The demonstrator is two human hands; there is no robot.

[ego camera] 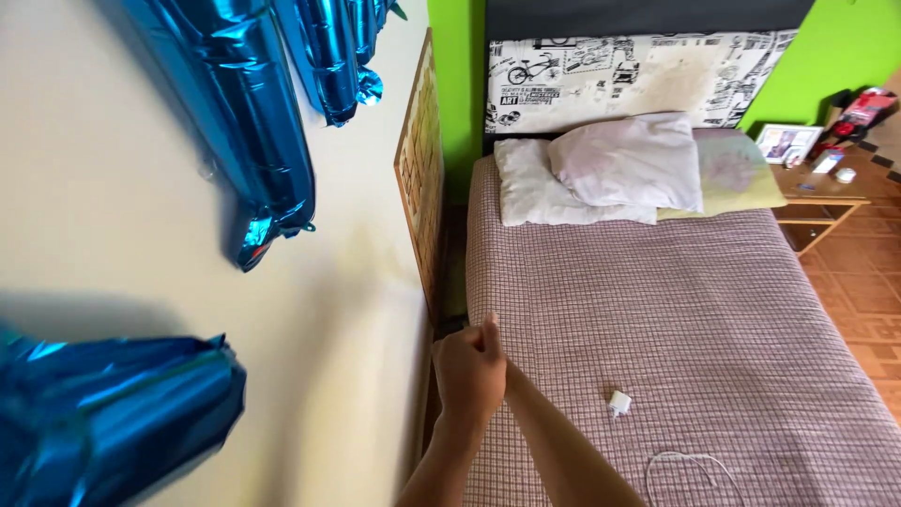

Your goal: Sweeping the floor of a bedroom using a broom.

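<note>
Along the left edge of the bed [676, 310], near the gap by the cream wall [113, 235], two hands were pressed together, one arm crossing the other. The nearer hand [466, 371] showed its back, its fingers [488, 330] curled shut; whether they pinched anything I could not tell, since nothing showed between them. The other hand sat almost wholly hidden behind it, and I could not tell which was left or right, nor how that hidden hand was set.

A white charger plug [618, 403] lay on the checked cover, to the right of the hands and a little nearer, apart from the fingers, with its thin white cable [690, 467] looped nearer still and further right.

My judgement: a careless sweep of the crossed forearms could have nudged the plug, dragged by its cable, towards the gap at the bed's edge. The blue foil balloons [253, 131] hung close on the left; a raised elbow could have knocked one loose.
</note>
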